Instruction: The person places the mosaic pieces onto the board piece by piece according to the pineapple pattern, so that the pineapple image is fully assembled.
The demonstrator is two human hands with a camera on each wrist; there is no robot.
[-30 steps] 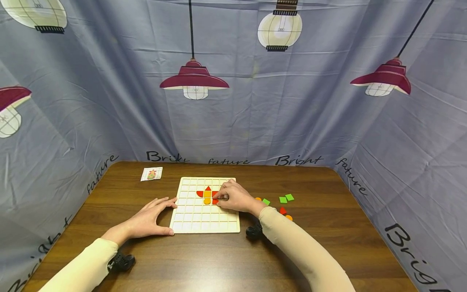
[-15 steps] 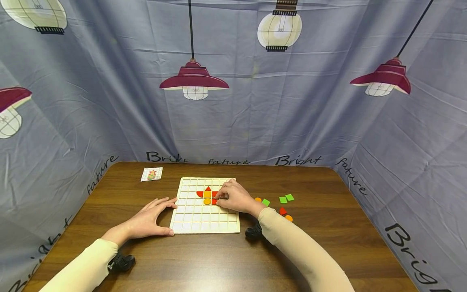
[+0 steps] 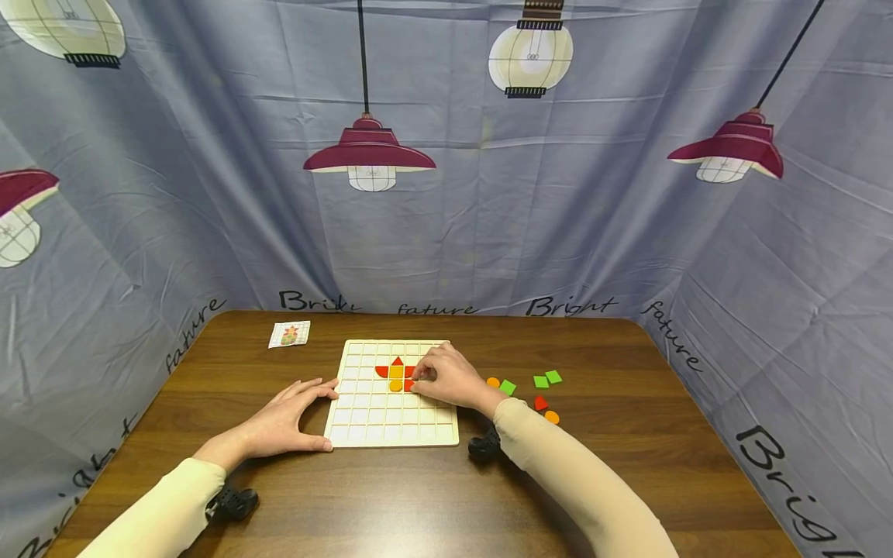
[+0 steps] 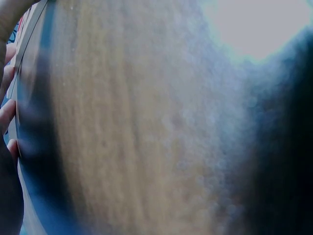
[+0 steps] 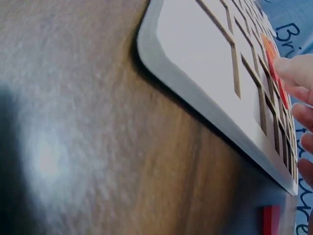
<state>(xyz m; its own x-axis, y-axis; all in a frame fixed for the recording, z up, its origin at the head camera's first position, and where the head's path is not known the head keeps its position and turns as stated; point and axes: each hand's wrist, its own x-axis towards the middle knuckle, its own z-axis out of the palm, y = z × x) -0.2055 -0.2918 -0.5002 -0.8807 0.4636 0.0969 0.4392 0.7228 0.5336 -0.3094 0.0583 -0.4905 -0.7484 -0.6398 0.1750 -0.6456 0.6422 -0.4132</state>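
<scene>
A cream grid board [image 3: 391,426] lies on the wooden table, bearing red and orange tiles near its middle. My right hand [image 3: 453,376] reaches over the board's right side, thumb and curled index finger at a red tile [image 3: 408,386] beside an orange round tile [image 3: 395,385]. In the right wrist view, the thumb meets the red tile [image 5: 285,100] on the board. My left hand [image 3: 279,422] steadies the board's left edge with spread fingers, its thumb by the near left corner. Only parts of its fingers [image 4: 7,115] show in the left wrist view.
Loose tiles lie right of the board: green squares [image 3: 541,382], a red tile [image 3: 540,403] and orange rounds [image 3: 552,417]. A small card with a pineapple picture [image 3: 289,334] lies at the back left. A lamp-printed curtain [image 3: 446,256] surrounds the table's back and sides.
The right hand's fingertips have shifted slightly rightward on the red tile, showing more of it. The left hand stays at the board's edge.
</scene>
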